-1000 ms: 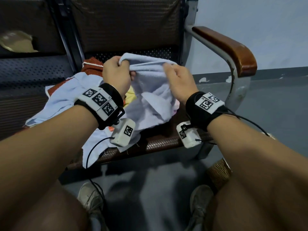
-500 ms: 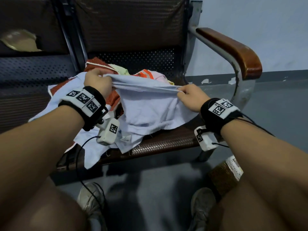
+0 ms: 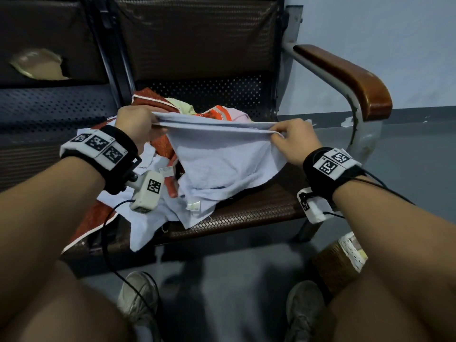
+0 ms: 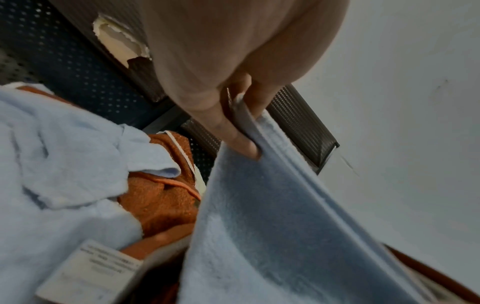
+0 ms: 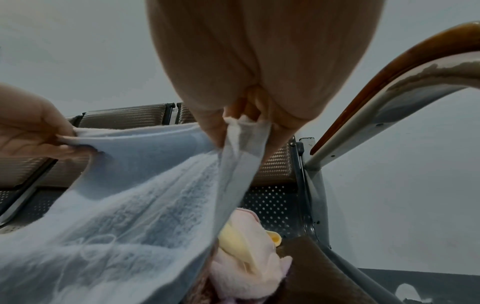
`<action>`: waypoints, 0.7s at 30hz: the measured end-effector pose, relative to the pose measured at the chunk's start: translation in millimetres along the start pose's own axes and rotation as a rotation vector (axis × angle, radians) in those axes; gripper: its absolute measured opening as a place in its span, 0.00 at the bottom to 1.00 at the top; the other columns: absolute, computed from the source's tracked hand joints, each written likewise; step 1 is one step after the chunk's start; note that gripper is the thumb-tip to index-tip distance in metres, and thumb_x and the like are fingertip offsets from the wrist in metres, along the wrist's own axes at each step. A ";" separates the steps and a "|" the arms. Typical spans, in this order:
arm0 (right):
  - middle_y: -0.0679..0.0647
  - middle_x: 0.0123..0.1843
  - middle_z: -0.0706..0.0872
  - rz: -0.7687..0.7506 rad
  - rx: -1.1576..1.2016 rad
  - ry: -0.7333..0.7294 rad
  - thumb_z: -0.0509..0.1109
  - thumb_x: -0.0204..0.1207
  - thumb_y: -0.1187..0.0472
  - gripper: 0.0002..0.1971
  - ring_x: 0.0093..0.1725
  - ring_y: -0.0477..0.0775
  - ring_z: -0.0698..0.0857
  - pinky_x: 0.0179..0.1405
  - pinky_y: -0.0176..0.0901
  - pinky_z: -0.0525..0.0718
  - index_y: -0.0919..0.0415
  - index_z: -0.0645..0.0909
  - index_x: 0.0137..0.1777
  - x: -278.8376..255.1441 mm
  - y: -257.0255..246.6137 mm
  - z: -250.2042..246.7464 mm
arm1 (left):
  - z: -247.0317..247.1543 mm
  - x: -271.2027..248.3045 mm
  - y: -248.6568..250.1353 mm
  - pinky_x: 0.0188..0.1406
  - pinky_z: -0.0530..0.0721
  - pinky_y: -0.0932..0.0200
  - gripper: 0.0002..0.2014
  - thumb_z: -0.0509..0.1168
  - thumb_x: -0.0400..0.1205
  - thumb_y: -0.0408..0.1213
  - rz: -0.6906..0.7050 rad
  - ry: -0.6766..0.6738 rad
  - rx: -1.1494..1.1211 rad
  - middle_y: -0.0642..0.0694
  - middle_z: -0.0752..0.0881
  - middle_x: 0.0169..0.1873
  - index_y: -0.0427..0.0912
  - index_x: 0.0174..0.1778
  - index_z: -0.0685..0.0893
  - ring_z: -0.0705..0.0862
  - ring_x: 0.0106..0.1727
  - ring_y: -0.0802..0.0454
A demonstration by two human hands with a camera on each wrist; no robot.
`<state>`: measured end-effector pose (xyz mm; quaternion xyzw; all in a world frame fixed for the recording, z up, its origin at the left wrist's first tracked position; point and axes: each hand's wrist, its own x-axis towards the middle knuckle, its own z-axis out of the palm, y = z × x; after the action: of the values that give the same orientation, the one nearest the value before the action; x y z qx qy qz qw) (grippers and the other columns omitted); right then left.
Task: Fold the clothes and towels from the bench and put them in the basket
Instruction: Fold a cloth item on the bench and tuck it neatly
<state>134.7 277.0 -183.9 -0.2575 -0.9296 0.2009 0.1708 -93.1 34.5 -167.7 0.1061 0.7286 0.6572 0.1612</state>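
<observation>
Both hands were up over the bench (image 3: 246, 213), well apart, with a pale blue towel (image 3: 222, 159) stretched tight between them. The left hand (image 3: 134, 124) pinched one top corner between thumb and fingers (image 4: 233, 135); the right hand (image 3: 293, 141) had its fingers curled round the opposite corner, a strip of hem bunched in its grip. The top edge ran nearly straight from one hand to the other, and the rest of the cloth hung down from it, its lower part resting crumpled on the woven seat below the hands.

Under and behind the left hand lay an orange towel (image 3: 160, 146) and another light blue cloth (image 3: 145, 218) spilling off the seat's front edge. Beyond the stretched edge, between the hands, a pink cloth (image 3: 237, 116) sat on the seat. The wooden armrest (image 3: 345, 75) stood just past the right hand, and the basket (image 3: 338, 265) stood on the floor below the right forearm.
</observation>
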 end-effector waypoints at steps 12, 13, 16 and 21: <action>0.48 0.44 0.82 -0.009 0.247 0.215 0.53 0.87 0.63 0.13 0.40 0.50 0.80 0.44 0.43 0.73 0.58 0.74 0.67 7.1 -15.3 -24.9 | 3.3 -26.6 10.3 0.29 0.64 0.53 0.18 0.75 0.76 0.46 0.543 -0.005 0.708 0.49 0.74 0.29 0.46 0.33 0.72 0.73 0.30 0.51; 0.52 0.48 0.85 -0.028 0.209 0.199 0.55 0.88 0.61 0.14 0.44 0.53 0.82 0.47 0.45 0.75 0.58 0.76 0.69 8.0 -16.3 -29.9 | 2.8 -25.0 13.8 0.31 0.66 0.53 0.15 0.72 0.76 0.42 0.540 0.022 0.694 0.47 0.75 0.27 0.43 0.31 0.74 0.73 0.30 0.50; 0.56 0.55 0.89 -0.106 0.089 0.185 0.61 0.88 0.56 0.13 0.57 0.57 0.84 0.55 0.43 0.76 0.59 0.84 0.62 12.4 -18.3 -51.4 | 0.0 -26.9 30.9 0.38 0.82 0.45 0.05 0.71 0.77 0.36 0.448 -0.051 0.459 0.43 0.86 0.32 0.39 0.36 0.87 0.82 0.35 0.50; 0.52 0.42 0.82 -0.036 0.192 0.129 0.59 0.88 0.56 0.10 0.43 0.54 0.81 0.41 0.42 0.75 0.55 0.79 0.48 22.3 -24.7 -96.0 | -14.8 -37.0 72.3 0.59 0.86 0.36 0.22 0.83 0.67 0.47 0.258 -0.190 0.148 0.29 0.89 0.55 0.37 0.50 0.90 0.89 0.52 0.41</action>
<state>146.9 297.2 -85.1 -0.2355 -0.8976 0.2688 0.2579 -68.5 15.5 -91.1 0.2722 0.7367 0.6040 0.1354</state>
